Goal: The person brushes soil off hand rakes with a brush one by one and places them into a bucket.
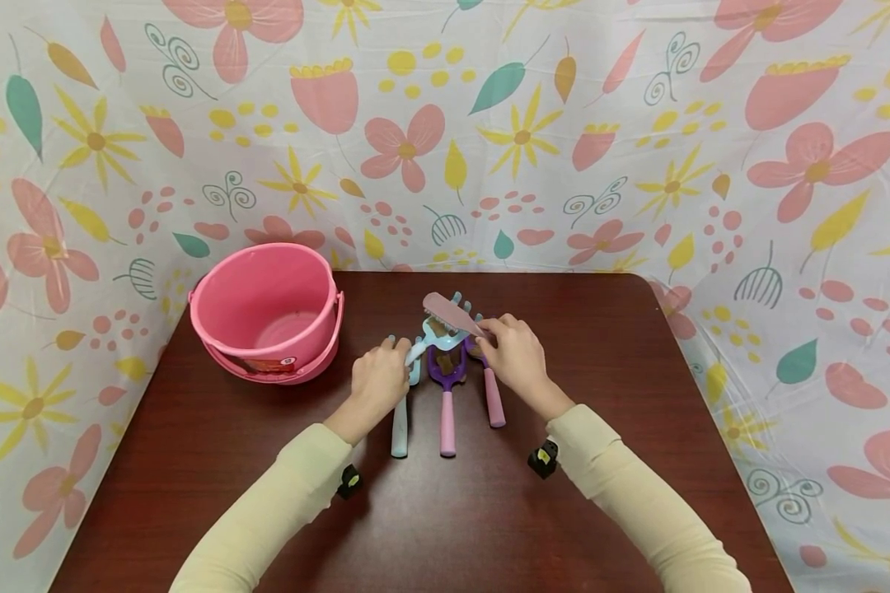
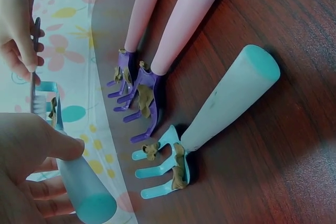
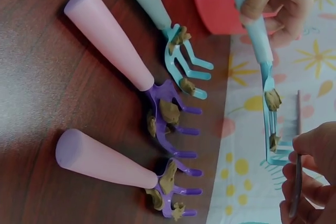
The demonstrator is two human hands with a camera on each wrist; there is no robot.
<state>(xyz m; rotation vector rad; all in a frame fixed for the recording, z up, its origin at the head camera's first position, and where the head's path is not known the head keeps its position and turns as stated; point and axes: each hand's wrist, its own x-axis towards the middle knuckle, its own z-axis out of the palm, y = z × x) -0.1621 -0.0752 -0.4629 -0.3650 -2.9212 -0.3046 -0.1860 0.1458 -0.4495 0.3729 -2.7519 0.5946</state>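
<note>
My left hand point(image 1: 380, 375) grips the pale handle of a light blue toy hand rake point(image 2: 84, 179), lifted above the table, with brown clay-like lumps stuck on its prongs. My right hand point(image 1: 517, 354) pinches a pinkish brush point(image 1: 452, 313) by its handle, its white bristles facing down close over the prongs. Below lie three more rakes side by side, handles toward me: a light blue one point(image 2: 226, 100), a purple one with a pink handle point(image 1: 447, 420), and a second purple one point(image 1: 494, 399) at right. Brown lumps point(image 3: 169, 112) cling to these rakes as well.
A pink bucket point(image 1: 307, 350) stands at the back left of the dark wood table point(image 1: 601, 511), its handle folded down. Behind the table hangs a flowered cloth point(image 1: 519, 206). Each wrist carries a small black camera point(image 1: 543, 459).
</note>
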